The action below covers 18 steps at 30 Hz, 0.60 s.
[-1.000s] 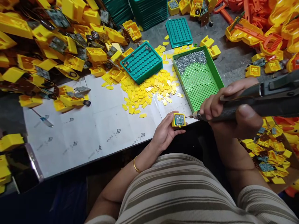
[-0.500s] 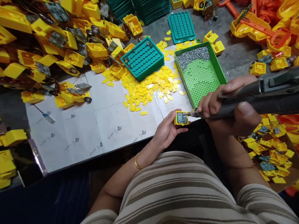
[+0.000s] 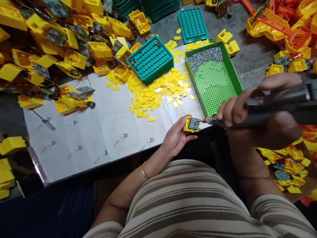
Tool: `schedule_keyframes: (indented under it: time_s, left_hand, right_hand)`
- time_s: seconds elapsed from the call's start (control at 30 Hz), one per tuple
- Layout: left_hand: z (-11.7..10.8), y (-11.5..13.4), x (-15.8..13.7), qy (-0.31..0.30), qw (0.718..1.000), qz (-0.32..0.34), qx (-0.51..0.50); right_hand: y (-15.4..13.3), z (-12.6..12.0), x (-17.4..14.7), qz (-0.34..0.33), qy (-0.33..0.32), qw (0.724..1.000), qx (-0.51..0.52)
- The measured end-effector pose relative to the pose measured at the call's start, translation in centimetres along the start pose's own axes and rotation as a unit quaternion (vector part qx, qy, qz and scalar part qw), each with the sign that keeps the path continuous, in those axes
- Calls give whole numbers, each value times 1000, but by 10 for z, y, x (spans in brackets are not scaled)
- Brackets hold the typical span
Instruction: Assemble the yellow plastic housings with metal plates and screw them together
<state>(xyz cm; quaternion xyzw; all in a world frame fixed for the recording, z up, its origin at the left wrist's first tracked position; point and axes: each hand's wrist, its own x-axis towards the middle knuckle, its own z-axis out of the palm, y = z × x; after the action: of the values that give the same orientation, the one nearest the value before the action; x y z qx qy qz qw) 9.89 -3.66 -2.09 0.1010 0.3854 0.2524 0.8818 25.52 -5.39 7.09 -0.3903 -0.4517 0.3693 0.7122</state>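
Observation:
My left hand point(image 3: 174, 137) is closed around a small yellow plastic housing point(image 3: 187, 128) near the table's front edge. A grey-green plate point(image 3: 194, 123) sits tilted in the housing's open top. My right hand point(image 3: 244, 114) grips a black electric screwdriver point(image 3: 274, 110), held roughly level. Its bit point(image 3: 201, 121) points left and meets the plate, or nearly so; exact contact is too small to tell. Just beyond the hands is a green perforated tray point(image 3: 215, 86) with small silver screws point(image 3: 206, 59) heaped at its far end.
Loose yellow flat pieces point(image 3: 158, 89) lie beside a teal dimpled tray point(image 3: 151, 59). Yellow housings with wires point(image 3: 74, 59) pile up on the left, near a small screwdriver point(image 3: 48, 124). A box of yellow parts point(image 3: 289, 168) stands at right, with orange parts point(image 3: 294, 33) behind.
The screwdriver and my right hand have shifted right. The plate, which lay flatter inside the housing, is now tilted and partly raised toward the bit. My left hand keeps its hold.

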Motion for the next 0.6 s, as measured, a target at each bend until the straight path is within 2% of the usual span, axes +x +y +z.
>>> schedule_keyframes:
  time_s: [0.13, 0.33, 0.5, 0.6]
  left_hand:
    - [-1, 5, 1, 19, 999, 27, -43]
    - [3, 21, 11, 3, 994, -5, -110]
    - [-1, 35, 9, 61, 990, 66, -106]
    - [-6, 37, 5, 79, 987, 94, -105]
  right_hand:
    - [-1, -10, -2, 1, 25, 999, -21]
    - [24, -1, 10, -77, 82, 993, 43]
    - [24, -2, 22, -84, 72, 993, 38]
    - [25, -7, 22, -47, 66, 997, 20]
